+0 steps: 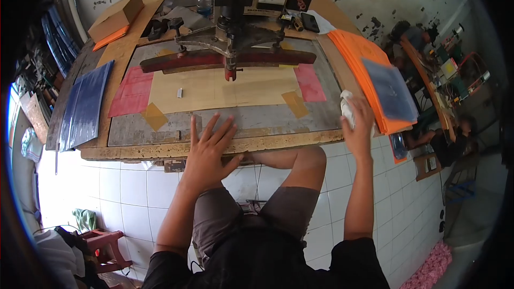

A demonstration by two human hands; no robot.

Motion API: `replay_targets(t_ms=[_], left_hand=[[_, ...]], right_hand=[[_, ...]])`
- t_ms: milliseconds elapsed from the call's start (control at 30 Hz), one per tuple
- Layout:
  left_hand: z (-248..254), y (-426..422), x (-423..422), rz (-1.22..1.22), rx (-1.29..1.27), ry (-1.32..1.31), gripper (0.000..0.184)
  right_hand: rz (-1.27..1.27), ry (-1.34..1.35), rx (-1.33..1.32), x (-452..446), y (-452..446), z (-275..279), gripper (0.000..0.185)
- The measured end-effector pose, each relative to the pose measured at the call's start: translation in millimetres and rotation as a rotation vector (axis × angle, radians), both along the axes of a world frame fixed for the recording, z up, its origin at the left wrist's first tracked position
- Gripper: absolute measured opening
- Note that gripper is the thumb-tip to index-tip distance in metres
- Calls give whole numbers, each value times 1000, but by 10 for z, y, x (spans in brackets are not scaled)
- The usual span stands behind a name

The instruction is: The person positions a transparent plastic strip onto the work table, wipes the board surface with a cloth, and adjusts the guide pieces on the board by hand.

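My left hand [210, 150] lies with its fingers spread on the front edge of the press bed [257, 120] and holds nothing. At the bed's right side, my right hand [357, 126] has its fingers closed round a crumpled white cloth [347, 108]. Ahead of both hands, a long tan sheet [251, 86] lies flat between two pink pieces [130, 91], with tan tape [155, 116] at its lower corners. A small whitish piece [180, 93] rests on the sheet. Above hangs the press head with a red bar [182, 63].
Orange sheets [350, 56] under clear plastic covers [388, 88] are stacked on the right. Bluish plastic covers [85, 104] lie on the left, near a cardboard box [115, 16]. A phone [309, 22] sits at the back. Another person [455, 139] is at far right; a red stool [107, 249] stands lower left.
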State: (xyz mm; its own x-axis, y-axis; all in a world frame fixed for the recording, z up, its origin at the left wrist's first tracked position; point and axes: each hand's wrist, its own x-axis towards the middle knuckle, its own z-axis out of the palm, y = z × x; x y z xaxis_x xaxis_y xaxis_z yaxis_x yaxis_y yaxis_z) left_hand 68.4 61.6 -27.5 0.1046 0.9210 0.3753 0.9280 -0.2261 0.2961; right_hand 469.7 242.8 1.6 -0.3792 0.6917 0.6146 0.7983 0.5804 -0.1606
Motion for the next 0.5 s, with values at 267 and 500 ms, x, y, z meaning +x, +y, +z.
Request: replay_targets(t_ms=[267,500], left_hand=[[63,-717,-260,-19,-62,-91,49],[130,-667,-460,24,74,-132,32]], right_hand=[[384,-37,-298,-1045,107,-121,56],[399,-157,-384,-1372,296,118,63]])
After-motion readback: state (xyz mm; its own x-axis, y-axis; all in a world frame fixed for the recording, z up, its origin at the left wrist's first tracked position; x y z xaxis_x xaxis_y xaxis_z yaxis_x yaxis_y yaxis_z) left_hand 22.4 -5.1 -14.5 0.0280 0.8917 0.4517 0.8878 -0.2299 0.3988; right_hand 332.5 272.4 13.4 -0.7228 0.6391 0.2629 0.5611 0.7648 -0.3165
